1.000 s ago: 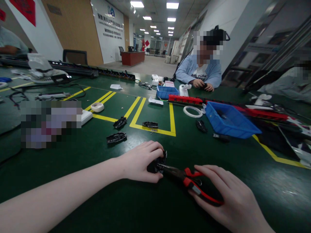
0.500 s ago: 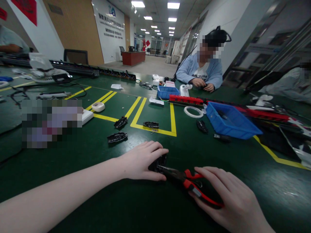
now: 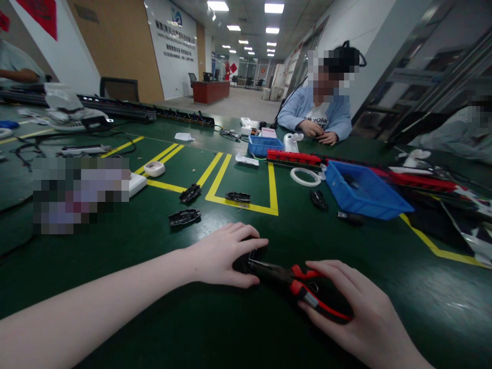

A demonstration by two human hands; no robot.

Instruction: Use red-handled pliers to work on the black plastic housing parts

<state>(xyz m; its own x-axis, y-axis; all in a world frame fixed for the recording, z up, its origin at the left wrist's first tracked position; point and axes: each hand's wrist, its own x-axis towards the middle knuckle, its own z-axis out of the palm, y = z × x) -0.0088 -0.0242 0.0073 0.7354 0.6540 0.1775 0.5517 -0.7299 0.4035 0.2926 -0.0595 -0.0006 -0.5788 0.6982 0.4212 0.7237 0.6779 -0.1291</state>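
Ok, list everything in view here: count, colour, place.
black part: one, under left hand
pliers: one, red-black, nose at the part
loose black parts: about four, mid-table
blue bins: two, right and far centre
white ring: one, left of the near bin
red strip: one, behind ring
table: green, yellow lines
person: seated opposite
left hand: on the part
right hand: on pliers handles

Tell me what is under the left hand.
The left hand covers a small black part on the green table; the pliers reach into it. Most of the part is hidden.
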